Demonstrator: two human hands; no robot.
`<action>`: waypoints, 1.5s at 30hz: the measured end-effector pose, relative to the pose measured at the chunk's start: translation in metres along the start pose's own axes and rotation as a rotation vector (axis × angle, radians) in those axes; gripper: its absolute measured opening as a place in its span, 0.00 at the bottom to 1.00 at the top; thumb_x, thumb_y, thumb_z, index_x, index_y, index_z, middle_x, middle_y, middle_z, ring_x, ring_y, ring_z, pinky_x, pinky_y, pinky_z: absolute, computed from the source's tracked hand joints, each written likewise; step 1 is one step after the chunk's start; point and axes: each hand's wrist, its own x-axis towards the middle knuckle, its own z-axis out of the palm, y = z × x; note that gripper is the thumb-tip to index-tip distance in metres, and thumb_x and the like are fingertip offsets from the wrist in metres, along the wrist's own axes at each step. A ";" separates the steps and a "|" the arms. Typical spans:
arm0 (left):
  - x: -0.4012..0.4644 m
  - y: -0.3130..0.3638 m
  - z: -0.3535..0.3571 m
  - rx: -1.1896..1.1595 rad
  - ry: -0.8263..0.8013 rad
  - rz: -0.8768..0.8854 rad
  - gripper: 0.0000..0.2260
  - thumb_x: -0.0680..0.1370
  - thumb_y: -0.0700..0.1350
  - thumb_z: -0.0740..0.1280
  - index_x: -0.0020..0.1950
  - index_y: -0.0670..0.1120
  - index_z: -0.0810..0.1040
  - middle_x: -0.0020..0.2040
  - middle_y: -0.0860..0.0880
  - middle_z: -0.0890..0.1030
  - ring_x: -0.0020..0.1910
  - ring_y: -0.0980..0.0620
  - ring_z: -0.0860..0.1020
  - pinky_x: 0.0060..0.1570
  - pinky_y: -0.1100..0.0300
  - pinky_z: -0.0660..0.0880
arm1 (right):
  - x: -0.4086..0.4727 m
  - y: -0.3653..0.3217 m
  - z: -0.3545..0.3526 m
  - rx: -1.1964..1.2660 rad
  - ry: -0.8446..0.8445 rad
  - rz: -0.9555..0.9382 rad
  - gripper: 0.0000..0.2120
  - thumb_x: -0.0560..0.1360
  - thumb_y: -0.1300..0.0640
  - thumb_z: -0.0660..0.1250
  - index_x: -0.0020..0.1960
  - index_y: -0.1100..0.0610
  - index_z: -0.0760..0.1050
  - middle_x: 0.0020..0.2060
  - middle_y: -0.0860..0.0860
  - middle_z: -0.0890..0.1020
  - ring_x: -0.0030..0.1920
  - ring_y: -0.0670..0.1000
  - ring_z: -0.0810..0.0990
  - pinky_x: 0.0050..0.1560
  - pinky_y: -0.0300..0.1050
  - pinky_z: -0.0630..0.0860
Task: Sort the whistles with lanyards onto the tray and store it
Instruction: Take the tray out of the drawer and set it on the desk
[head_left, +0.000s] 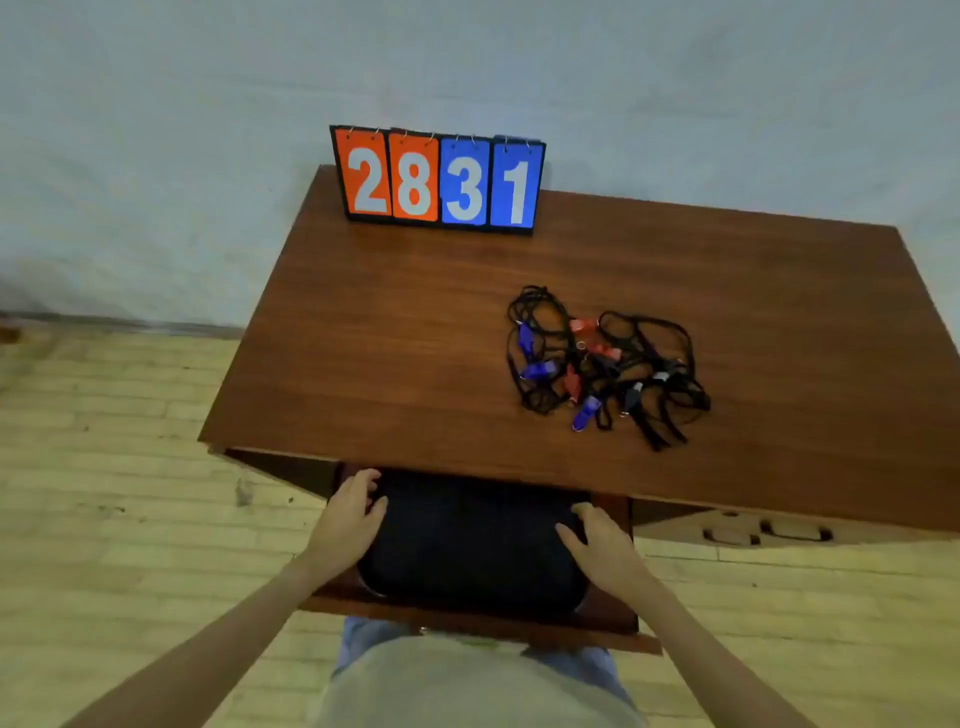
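A tangled heap of whistles (602, 364) in blue, red and black, each on a black lanyard, lies on the right half of the wooden desk top (395, 332). Below the front edge a drawer (467, 626) is pulled out, and a black tray (472, 545) lies inside it. My left hand (349, 525) rests on the tray's left edge, fingers curled over it. My right hand (597, 545) grips the tray's right edge. The tray's far end is hidden under the desk top.
A flip scoreboard (439, 179) reading 28 and 31 stands at the desk's back edge against a pale wall. Another drawer with dark handles (769, 532) sits to the right of the pulled-out one. Light brick-pattern floor lies all around the desk.
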 end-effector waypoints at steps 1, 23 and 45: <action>0.003 -0.004 0.005 -0.008 -0.018 -0.066 0.18 0.80 0.45 0.62 0.69 0.44 0.67 0.63 0.45 0.75 0.58 0.49 0.76 0.55 0.57 0.73 | 0.003 0.004 0.003 0.017 -0.017 0.039 0.23 0.80 0.45 0.58 0.69 0.58 0.65 0.63 0.56 0.74 0.63 0.56 0.74 0.63 0.50 0.71; 0.030 -0.014 0.040 -0.205 -0.049 -0.524 0.25 0.78 0.45 0.62 0.72 0.36 0.61 0.67 0.36 0.70 0.64 0.37 0.71 0.61 0.44 0.71 | 0.047 0.020 0.023 0.544 -0.075 0.484 0.28 0.78 0.52 0.64 0.71 0.65 0.61 0.66 0.62 0.72 0.66 0.63 0.71 0.62 0.52 0.71; -0.032 -0.041 0.039 -0.033 0.123 -0.459 0.12 0.80 0.41 0.60 0.58 0.36 0.78 0.54 0.37 0.81 0.54 0.36 0.77 0.49 0.51 0.72 | 0.005 0.046 0.038 0.111 -0.182 0.365 0.13 0.79 0.57 0.58 0.44 0.65 0.74 0.35 0.58 0.77 0.45 0.63 0.80 0.35 0.44 0.69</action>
